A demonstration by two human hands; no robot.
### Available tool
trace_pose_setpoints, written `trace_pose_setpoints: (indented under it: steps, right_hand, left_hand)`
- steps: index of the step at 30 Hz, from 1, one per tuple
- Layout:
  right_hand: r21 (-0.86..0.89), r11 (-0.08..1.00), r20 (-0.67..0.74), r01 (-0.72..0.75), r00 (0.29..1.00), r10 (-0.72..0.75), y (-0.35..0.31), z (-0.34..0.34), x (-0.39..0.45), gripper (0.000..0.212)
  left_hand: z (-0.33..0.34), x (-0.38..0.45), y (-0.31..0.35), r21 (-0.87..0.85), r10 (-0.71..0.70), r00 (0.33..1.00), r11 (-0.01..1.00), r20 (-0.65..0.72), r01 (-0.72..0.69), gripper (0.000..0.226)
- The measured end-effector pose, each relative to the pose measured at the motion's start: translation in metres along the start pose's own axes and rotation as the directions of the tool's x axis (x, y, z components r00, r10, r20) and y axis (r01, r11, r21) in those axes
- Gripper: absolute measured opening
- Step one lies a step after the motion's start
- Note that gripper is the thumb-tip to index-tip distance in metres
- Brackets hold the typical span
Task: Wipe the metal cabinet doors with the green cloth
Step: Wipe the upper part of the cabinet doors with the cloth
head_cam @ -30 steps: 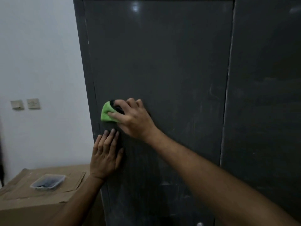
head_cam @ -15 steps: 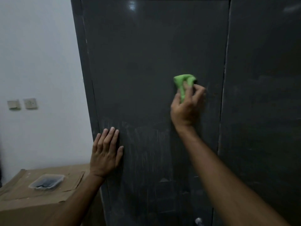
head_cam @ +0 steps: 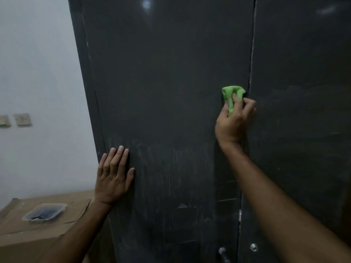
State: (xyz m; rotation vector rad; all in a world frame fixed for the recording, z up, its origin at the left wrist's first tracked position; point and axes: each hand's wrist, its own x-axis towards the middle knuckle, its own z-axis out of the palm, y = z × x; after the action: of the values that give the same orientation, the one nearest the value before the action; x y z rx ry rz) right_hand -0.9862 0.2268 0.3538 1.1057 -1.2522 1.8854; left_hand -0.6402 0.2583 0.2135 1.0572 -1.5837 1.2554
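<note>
Dim room, grey left door point(head_cam: 167, 92): the right hand point(head_cam: 232, 122), pinching the green cloth point(head_cam: 232, 95), has swept rightward to the seam; left hand point(head_cam: 113, 177) stays spread flat, bracing.

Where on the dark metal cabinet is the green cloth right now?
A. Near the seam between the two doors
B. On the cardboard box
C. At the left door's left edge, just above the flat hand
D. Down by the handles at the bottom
A: the right hand holds the crumpled green cloth against the left dark metal cabinet door, right beside the vertical seam.
</note>
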Motion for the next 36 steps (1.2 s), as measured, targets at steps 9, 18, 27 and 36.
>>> trace_pose_setpoints:
  steps: [9,18,27,36]
  right_hand:
    - [0.242,0.849,0.355,0.470,0.772,-0.528,0.001,-0.040,-0.011,0.027]
    - [0.490,0.682,0.597,-0.543,0.779,0.191,0.009,-0.055,0.025,0.010]
    - [0.214,0.969,0.283,-0.126,0.957,0.062,0.013,-0.051,0.018,0.025]
    - [0.065,0.998,0.288,0.019,0.957,-0.037,0.006,-0.039,-0.018,0.042]
  left_hand:
    - [-0.007,0.001,0.004,-0.024,-0.024,1.000,0.999,0.021,0.024,0.062]
    - [-0.016,0.032,0.054,-0.181,0.022,0.999,0.983,0.029,-0.016,0.049]
    - [0.008,0.059,0.108,-0.261,0.301,0.944,0.930,0.135,-0.259,0.037]
    - [0.023,0.058,0.108,-0.193,0.324,0.941,0.933,0.095,-0.302,0.040]
